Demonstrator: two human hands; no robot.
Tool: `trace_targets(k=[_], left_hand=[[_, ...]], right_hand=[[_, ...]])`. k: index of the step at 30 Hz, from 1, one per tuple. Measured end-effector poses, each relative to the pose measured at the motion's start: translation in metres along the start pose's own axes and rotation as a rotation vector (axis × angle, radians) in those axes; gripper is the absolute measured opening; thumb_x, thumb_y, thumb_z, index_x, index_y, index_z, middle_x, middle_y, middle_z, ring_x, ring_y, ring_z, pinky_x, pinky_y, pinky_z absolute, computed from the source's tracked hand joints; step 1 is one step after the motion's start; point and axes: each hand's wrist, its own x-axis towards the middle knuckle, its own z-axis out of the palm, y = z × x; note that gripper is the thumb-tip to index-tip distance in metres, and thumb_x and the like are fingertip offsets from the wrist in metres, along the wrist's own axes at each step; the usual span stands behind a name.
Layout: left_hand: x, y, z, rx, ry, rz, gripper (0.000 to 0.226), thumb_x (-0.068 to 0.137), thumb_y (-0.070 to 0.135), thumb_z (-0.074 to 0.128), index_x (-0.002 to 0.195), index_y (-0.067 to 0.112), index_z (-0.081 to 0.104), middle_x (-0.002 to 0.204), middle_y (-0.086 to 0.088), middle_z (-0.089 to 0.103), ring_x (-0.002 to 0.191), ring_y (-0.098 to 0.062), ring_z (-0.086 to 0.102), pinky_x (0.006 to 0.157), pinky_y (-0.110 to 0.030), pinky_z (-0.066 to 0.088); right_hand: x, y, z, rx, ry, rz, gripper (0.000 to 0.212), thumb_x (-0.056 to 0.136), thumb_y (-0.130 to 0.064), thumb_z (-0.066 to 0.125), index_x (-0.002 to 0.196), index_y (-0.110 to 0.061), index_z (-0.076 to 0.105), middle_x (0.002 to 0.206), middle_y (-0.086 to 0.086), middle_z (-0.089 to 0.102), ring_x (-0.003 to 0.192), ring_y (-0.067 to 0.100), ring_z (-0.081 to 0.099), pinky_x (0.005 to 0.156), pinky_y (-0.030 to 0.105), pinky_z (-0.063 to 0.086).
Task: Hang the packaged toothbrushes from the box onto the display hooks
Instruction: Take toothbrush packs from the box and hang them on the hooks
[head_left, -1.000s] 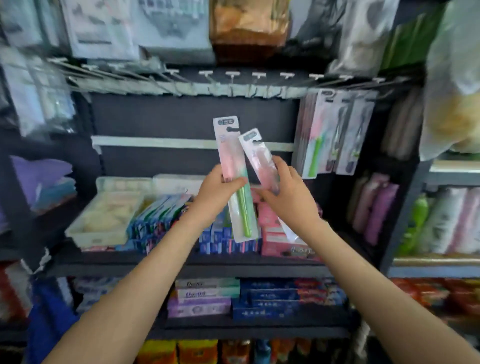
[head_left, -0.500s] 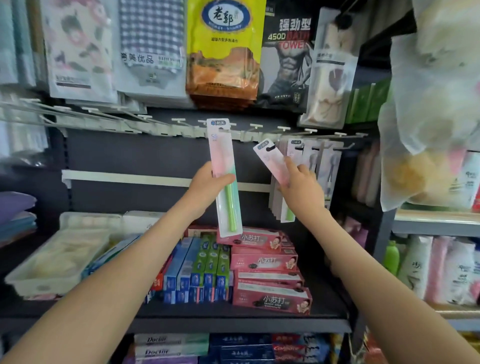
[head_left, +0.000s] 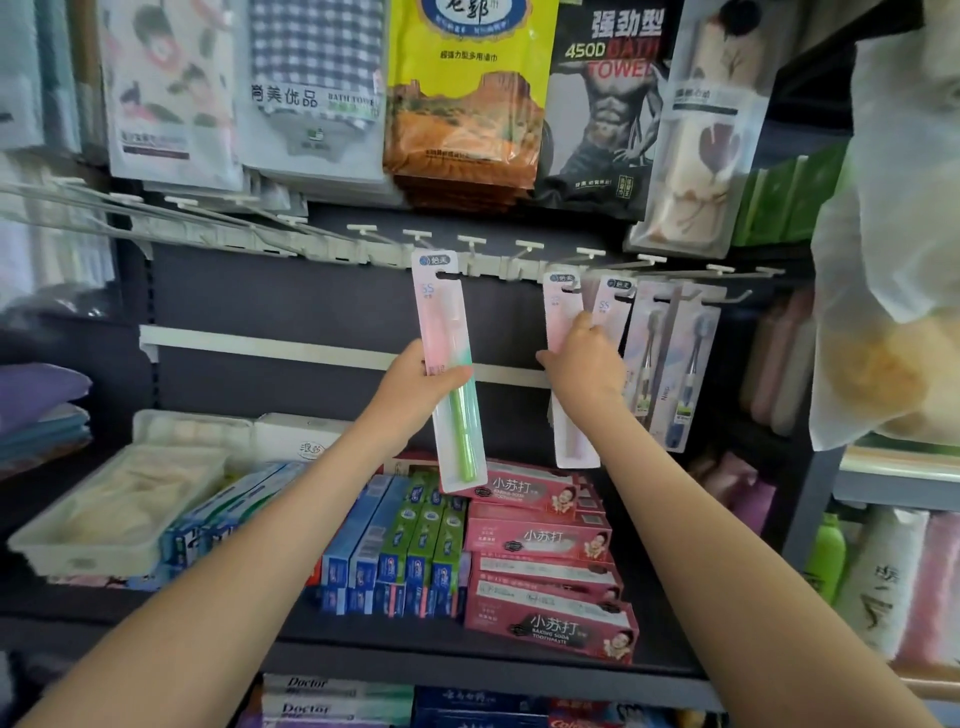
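Note:
My left hand (head_left: 415, 387) grips a pink-and-green packaged toothbrush (head_left: 448, 332) upright, its top just below the row of white display hooks (head_left: 470, 244). My right hand (head_left: 584, 364) holds a second pink toothbrush pack (head_left: 561, 312) by its middle, with the pack's hang hole up at a hook (head_left: 587, 255). Next to it, several toothbrush packs (head_left: 670, 353) hang on hooks to the right. The box is not in view.
Bagged towels (head_left: 467, 93) hang above the hook rail. The shelf (head_left: 467, 654) below holds toothpaste cartons (head_left: 540, 540) and a white tray (head_left: 83, 545) at the left. A plastic bag (head_left: 893, 234) hangs at the right. Empty hooks (head_left: 234, 218) run along to the left.
My right hand moved right and up, bringing its pack upright to a hook beside the hung packs. The left hand kept its pack near the hook row. The view moved closer.

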Motion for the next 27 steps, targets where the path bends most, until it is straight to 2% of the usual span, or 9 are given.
trace_targets(k=[3, 7, 13, 16, 18, 20, 22, 25, 27], left_hand=[[-0.001, -0.006, -0.002, 0.003, 0.020, -0.004, 0.030, 0.091, 0.016, 0.063, 0.119, 0.015, 0.054, 0.111, -0.003, 0.062, 0.101, -0.014, 0.060, 0.082, -0.026, 0.049], [-0.003, -0.015, -0.005, 0.039, 0.024, -0.006, 0.031, 0.090, 0.016, 0.064, 0.119, 0.016, 0.055, 0.109, -0.001, 0.063, 0.097, -0.011, 0.060, 0.073, -0.021, 0.047], [-0.011, -0.024, -0.013, 0.082, -0.022, 0.006, 0.033, 0.089, 0.017, 0.066, 0.120, 0.021, 0.054, 0.107, 0.004, 0.064, 0.095, -0.007, 0.061, 0.074, -0.016, 0.047], [-0.009, -0.025, -0.009, 0.153, -0.045, 0.031, 0.036, 0.087, 0.018, 0.068, 0.119, 0.025, 0.053, 0.108, 0.005, 0.065, 0.100, -0.010, 0.061, 0.085, -0.025, 0.049], [-0.006, -0.021, -0.001, 0.225, -0.068, 0.056, 0.039, 0.087, 0.020, 0.068, 0.123, 0.022, 0.053, 0.110, 0.008, 0.063, 0.101, -0.010, 0.060, 0.082, -0.019, 0.047], [-0.003, -0.017, 0.009, 0.305, -0.098, 0.075, 0.034, 0.090, 0.018, 0.064, 0.122, 0.017, 0.051, 0.102, 0.008, 0.061, 0.097, -0.010, 0.057, 0.068, -0.009, 0.041], [-0.001, -0.012, 0.019, 0.376, -0.134, 0.086, 0.032, 0.093, 0.016, 0.058, 0.123, 0.013, 0.048, 0.101, 0.004, 0.062, 0.096, -0.014, 0.057, 0.062, -0.013, 0.040], [0.000, -0.004, 0.030, 0.360, -0.213, 0.145, 0.044, 0.095, 0.018, 0.057, 0.136, 0.016, 0.042, 0.123, -0.003, 0.062, 0.113, -0.017, 0.058, 0.078, -0.021, 0.041], [0.002, 0.001, 0.035, 0.333, -0.271, 0.184, 0.047, 0.094, 0.021, 0.059, 0.138, 0.020, 0.042, 0.126, -0.002, 0.062, 0.116, -0.016, 0.057, 0.083, -0.023, 0.044]], right_hand=[[0.011, -0.013, 0.009, 0.041, -0.009, 0.006, 0.067, 0.092, -0.036, 0.061, 0.135, 0.004, 0.031, 0.130, 0.018, 0.051, 0.116, 0.033, 0.056, 0.081, 0.035, 0.047], [0.022, -0.018, 0.019, 0.035, -0.039, 0.041, 0.080, 0.092, -0.038, 0.061, 0.142, 0.008, 0.019, 0.136, 0.021, 0.045, 0.122, 0.034, 0.053, 0.088, 0.038, 0.047], [-0.008, -0.025, 0.022, 0.384, 0.023, -0.007, 0.074, 0.099, -0.042, 0.045, 0.150, -0.001, 0.012, 0.145, 0.021, 0.036, 0.127, 0.037, 0.043, 0.096, 0.044, 0.042], [-0.045, -0.034, 0.015, 0.730, 0.015, -0.110, 0.058, 0.099, -0.039, 0.045, 0.147, -0.011, 0.029, 0.121, 0.008, 0.057, 0.107, 0.020, 0.057, 0.086, 0.030, 0.048], [-0.065, -0.040, 0.014, 0.771, -0.006, -0.184, 0.052, 0.096, -0.038, 0.051, 0.141, -0.017, 0.036, 0.099, -0.001, 0.061, 0.089, 0.013, 0.060, 0.075, 0.025, 0.050], [-0.070, -0.043, 0.019, 0.734, 0.000, -0.211, 0.057, 0.091, -0.040, 0.059, 0.140, -0.018, 0.036, 0.110, 0.004, 0.061, 0.098, 0.020, 0.059, 0.082, 0.034, 0.051], [-0.066, -0.041, 0.021, 0.730, 0.000, -0.163, 0.065, 0.088, -0.041, 0.063, 0.141, -0.016, 0.034, 0.125, 0.007, 0.055, 0.110, 0.024, 0.056, 0.089, 0.034, 0.047], [-0.053, -0.031, 0.015, 0.774, -0.003, -0.068, 0.064, 0.087, -0.041, 0.065, 0.138, -0.013, 0.039, 0.118, 0.008, 0.059, 0.107, 0.023, 0.057, 0.080, 0.027, 0.042], [-0.045, -0.025, 0.009, 0.770, 0.009, -0.031, 0.060, 0.088, -0.038, 0.063, 0.137, -0.012, 0.041, 0.107, 0.005, 0.060, 0.099, 0.021, 0.057, 0.075, 0.023, 0.038]])
